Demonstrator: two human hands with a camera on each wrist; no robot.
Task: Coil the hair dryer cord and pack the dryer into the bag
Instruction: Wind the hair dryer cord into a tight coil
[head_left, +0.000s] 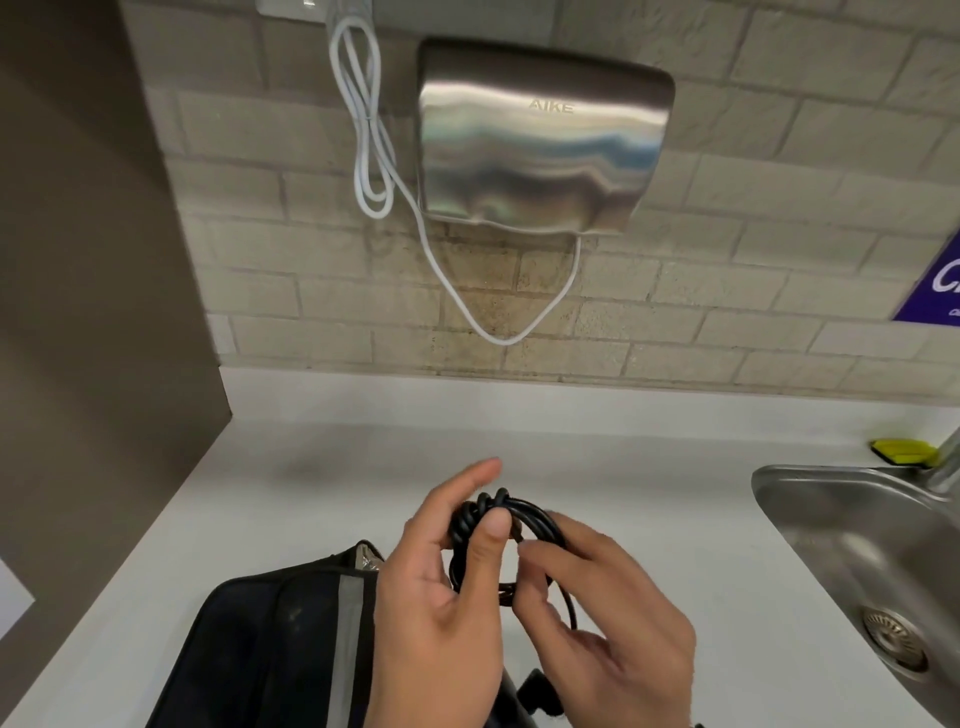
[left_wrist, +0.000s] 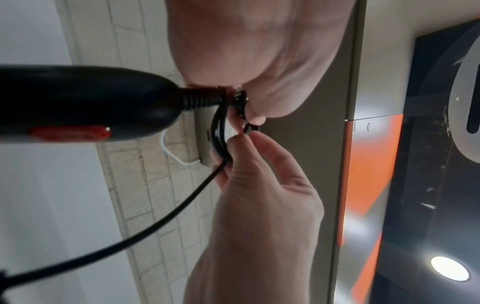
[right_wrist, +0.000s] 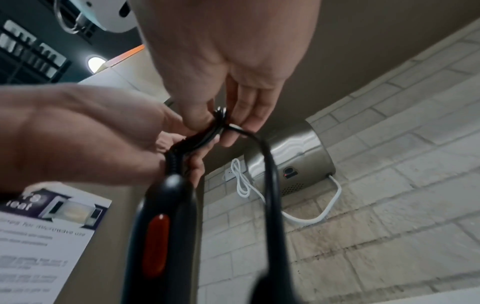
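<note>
Black fabric with a grey stripe marks the bag (head_left: 270, 639), lying at the near left of the white counter (head_left: 623, 457) with its mouth turned toward the hands. Just right of it the left hand (head_left: 441, 587) clamps the coiled cord (head_left: 498, 525) against its fingers with the thumb, while the hair dryer (left_wrist: 78, 102) hangs below the coil by its ribbed collar. Next over, the right hand (head_left: 602, 613) pinches the loose strand between thumb and fingertips. By my reckoning the winding is nearly done, and the tidy way to finish is to keep the thumb pressing on the bundle and tuck the tail under snugly, without yanking at the collar. Room is generous ahead, bare counter running back to the tiled wall (head_left: 727, 291) and the steel hand dryer (head_left: 540, 140). Farther right the steel sink (head_left: 872, 561) drops away, so I would keep the dangling cord clear of its rim and swing leftward to the bag.
</note>
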